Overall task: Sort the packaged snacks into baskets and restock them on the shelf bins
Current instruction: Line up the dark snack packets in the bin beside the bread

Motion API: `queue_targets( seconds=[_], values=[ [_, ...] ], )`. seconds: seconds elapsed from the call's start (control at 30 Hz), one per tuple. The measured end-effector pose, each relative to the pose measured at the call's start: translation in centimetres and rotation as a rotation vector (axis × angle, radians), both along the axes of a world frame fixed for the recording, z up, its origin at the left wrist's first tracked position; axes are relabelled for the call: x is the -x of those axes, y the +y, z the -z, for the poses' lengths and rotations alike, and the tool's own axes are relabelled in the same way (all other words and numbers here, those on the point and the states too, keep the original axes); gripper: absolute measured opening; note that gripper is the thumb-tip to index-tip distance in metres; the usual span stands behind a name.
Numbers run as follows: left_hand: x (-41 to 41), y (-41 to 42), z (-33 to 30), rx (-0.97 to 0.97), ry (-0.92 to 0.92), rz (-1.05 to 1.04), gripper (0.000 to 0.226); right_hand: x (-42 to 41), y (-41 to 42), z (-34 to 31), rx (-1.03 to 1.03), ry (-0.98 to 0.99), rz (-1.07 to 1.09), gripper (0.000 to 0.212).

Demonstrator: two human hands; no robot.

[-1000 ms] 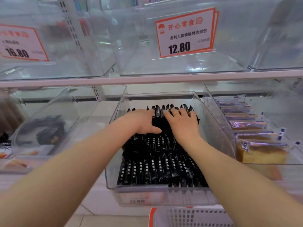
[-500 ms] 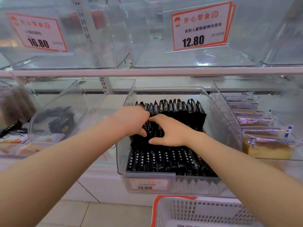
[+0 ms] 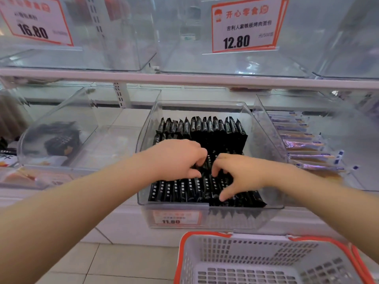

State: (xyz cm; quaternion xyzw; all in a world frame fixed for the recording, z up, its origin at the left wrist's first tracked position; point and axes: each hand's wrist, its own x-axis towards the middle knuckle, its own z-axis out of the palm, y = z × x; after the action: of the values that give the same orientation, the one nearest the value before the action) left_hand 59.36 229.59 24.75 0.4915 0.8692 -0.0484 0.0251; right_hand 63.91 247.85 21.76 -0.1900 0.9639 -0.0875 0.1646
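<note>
Two rows of slim black foil snack packets [image 3: 202, 130] fill our clear plastic shelf bin [image 3: 264, 128], which we take as our landmark. The back row stands upright against the bin's rear; the front row [image 3: 178, 190] leans low behind its front lip. Between those rows our left hand [image 3: 176, 158] and right hand [image 3: 239, 174] sit close together, fingers curled down into the packets. We seem to be pinching or pressing some of them, though the fingertips are buried and we cannot tell exactly what each one holds.

We judge the main risk to be the upright back row toppling forward if we drag the middle packets out from under it. The slippery foil could also let packets slide over the front lip and down toward the white slotted basket with the orange rim [image 3: 264, 261] below the bin.

The middle of the bin is hidden by our hands. The print on the packets is too small to read, and the orange price label [image 3: 176, 217] on the bin's front is blurred. The bin to the right holds pale wrapped cakes [image 3: 303, 144], partly cut off. The basket's floor is only partly in view.
</note>
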Motion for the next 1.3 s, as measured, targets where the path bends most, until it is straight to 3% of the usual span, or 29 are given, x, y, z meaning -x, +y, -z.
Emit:
queue_targets(
  seconds=[0.13,0.27,0.47,0.57,0.67,0.77,0.93,1.1,1.17,1.3],
  values=[
    [-0.4,2.3,1.5,0.105,-0.221,-0.013,0.032,-1.3,-0.3,0.1,-0.097,-0.003,-0.07,0.068],
    [-0.5,2.7,2.6,0.095,-0.314,-0.076,0.044,-1.2,-0.5,-0.3,-0.08,-0.056,-0.064,0.074],
    [-1.0,2.8,3.6,0.141,-0.214,-0.121,0.065,-1.5,-1.0,-0.4,-0.206,0.075,0.006,0.073],
    [-1.2,3.3,4.1,0.128,-0.152,-0.129,0.059,-1.4,-1.3,-0.7,-0.155,0.095,0.048,0.066],
    [-1.3,3.5,4.1,0.119,-0.121,-0.131,0.049,-2.0,-0.5,-1.1,-0.037,-0.003,0.095,0.065],
    [-1.3,3.2,3.9,0.099,-0.159,-0.152,0.043,-3.0,-0.3,-0.5,-0.201,-0.009,0.062,0.058],
    [-1.3,1.7,2.7,0.089,-0.319,-0.128,0.047,-3.2,-1.4,0.1,-0.352,0.231,0.05,0.04],
    [-1.2,-0.9,1.2,0.262,-0.23,-0.137,0.048,-3.5,-0.3,-1.5,-0.466,0.016,-0.016,0.053],
    [-1.1,-1.4,1.1,0.305,-0.25,-0.171,0.048,-4.0,0.3,-1.7,-0.577,0.024,-0.033,0.047],
    [-1.2,-0.9,1.9,0.253,-0.292,-0.203,0.052,-4.3,0.2,-1.2,-0.598,0.093,-0.025,0.034]
  ],
)
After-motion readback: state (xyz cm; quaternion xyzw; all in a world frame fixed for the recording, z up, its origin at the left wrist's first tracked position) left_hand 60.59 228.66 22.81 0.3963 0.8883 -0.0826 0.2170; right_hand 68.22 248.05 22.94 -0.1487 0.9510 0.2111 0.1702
